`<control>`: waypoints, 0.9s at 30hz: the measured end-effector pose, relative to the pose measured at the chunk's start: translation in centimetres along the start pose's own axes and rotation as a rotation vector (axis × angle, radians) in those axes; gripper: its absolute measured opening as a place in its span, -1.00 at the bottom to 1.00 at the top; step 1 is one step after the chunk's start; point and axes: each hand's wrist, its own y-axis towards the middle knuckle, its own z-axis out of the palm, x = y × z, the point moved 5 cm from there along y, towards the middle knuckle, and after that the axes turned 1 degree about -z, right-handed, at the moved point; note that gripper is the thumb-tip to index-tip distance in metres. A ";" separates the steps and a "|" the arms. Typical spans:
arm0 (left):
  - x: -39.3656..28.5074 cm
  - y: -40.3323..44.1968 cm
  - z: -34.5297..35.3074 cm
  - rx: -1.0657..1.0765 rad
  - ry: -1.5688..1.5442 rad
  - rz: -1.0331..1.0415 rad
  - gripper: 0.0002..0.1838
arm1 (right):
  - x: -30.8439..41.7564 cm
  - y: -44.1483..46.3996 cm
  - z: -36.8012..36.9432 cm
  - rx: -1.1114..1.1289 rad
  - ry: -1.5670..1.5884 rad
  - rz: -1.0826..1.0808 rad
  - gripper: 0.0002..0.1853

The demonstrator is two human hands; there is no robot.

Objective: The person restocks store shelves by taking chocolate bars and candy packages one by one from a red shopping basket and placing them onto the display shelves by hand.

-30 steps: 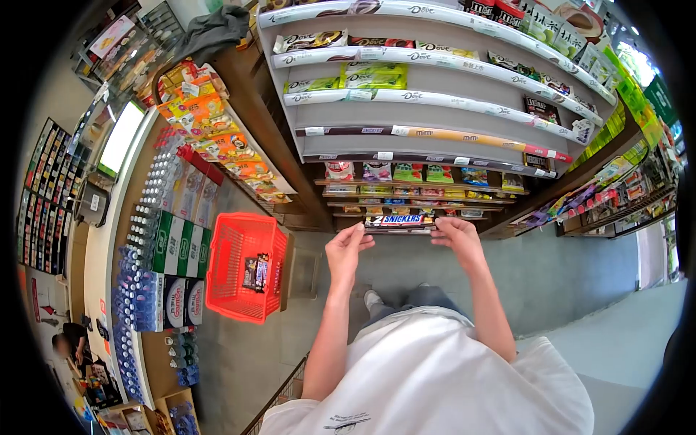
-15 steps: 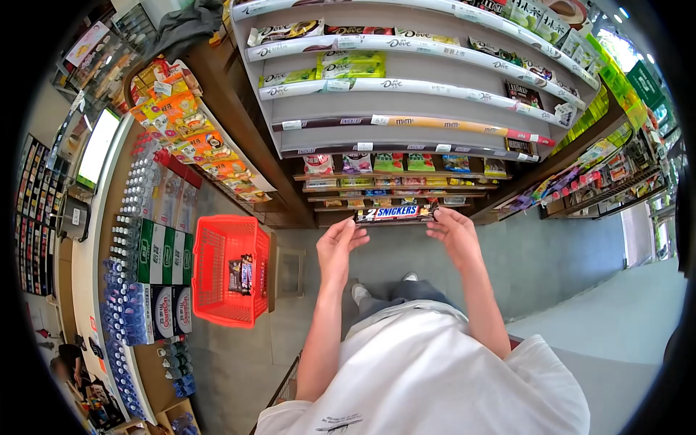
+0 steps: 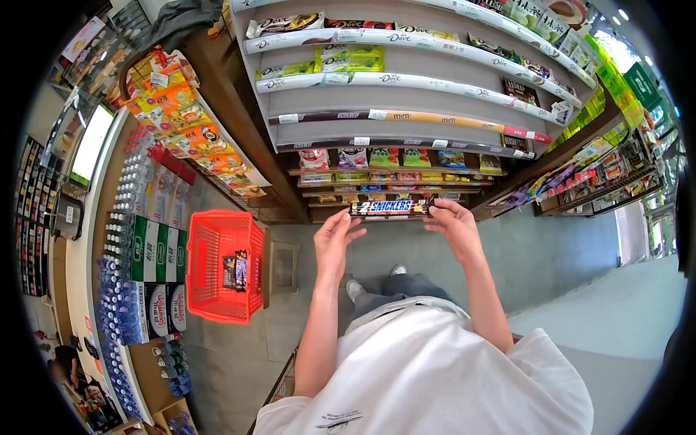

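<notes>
A Snickers bar (image 3: 391,207) is stretched level between my two hands, its printed front facing up at me. My left hand (image 3: 335,235) pinches the bar's left end between thumb and fingers. At the other end, my right hand (image 3: 455,226) grips the wrapper tip in the same way. Off to the left stands a red shopping basket (image 3: 194,268), with dark candy packs (image 3: 235,270) lying inside it, one of them in Snickers-like wrapping. Beyond the bar are the lower racks with colourful candy bags (image 3: 384,157).
Curved white shelves (image 3: 406,90) with Dove chocolate packs (image 3: 349,58) rise ahead. Orange snack bags (image 3: 181,116) hang at the left. Bottled drinks and boxed packs (image 3: 156,250) line a counter farther left. A person (image 3: 67,366) is partly visible at the lower left.
The view has shifted slightly, so shelves and basket sit a little further left. Both hands still hold the Snickers bar, which has shifted slightly up and left and tilted a little.
</notes>
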 end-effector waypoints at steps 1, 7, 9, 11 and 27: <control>0.2 0.3 0.3 0.015 0.036 -0.039 -0.69 | 0.2 0.3 0.1 0.004 -0.001 -0.002 -0.75; 0.5 6.6 1.1 0.218 0.299 -0.204 -0.44 | 1.1 5.6 0.4 0.011 -0.243 0.014 -0.55; -0.4 9.3 1.6 0.216 0.399 -0.144 -0.44 | 1.2 8.0 1.3 0.016 -0.274 -0.011 -0.52; -1.6 11.5 2.5 0.181 0.517 -0.080 -0.42 | 0.5 11.1 2.0 0.047 -0.349 -0.042 -0.44; -3.5 19.9 3.9 -0.150 1.227 0.478 -0.56 | 0.3 22.1 7.1 0.017 -0.965 -0.540 -0.52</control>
